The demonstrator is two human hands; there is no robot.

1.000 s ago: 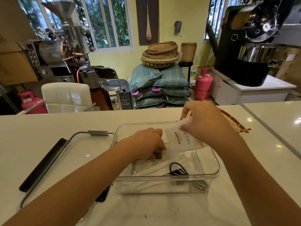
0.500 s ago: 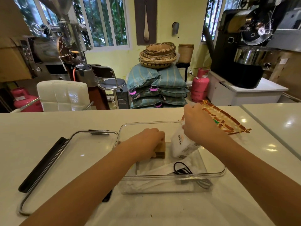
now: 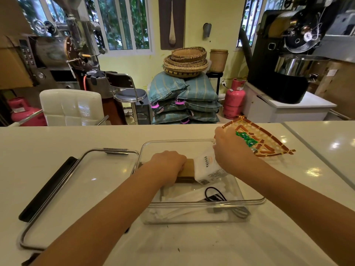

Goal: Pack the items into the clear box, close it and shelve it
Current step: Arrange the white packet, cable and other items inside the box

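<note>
**Hands both in the clear box, packing underway**

Box first: the clear rectangular plastic box sits open on the white glossy counter, roughly centre, w/ its near wall facing the camera. Left hand is inside it, curled down over a small tan-and-brown block, fingers wrapped on top of it; can't tell how hard it's gripping. Right hand is over the far right part of the box, fingers closed around the top of a white printed paper packet, which tilts down into the box and touches the block's right side.

Already in the bottom of the box: some white flat wrapped pieces and a black coiled cable near the right front corner.

Lid stuff: the clear lid w/ a metal-looking rim lies flat on the counter just left of the box, touching or nearly touching its left wall, tbh can't tell which. A long black strip lies along the lid's left edge.

Far right of the box, just behind the right hand, there's a woven bamboo fan w/ red and green pattern lying on the counter.

Background beyond the counter: white padded chair, stack of teal sacks w/ woven baskets on top, pink gas cylinder.
</note>
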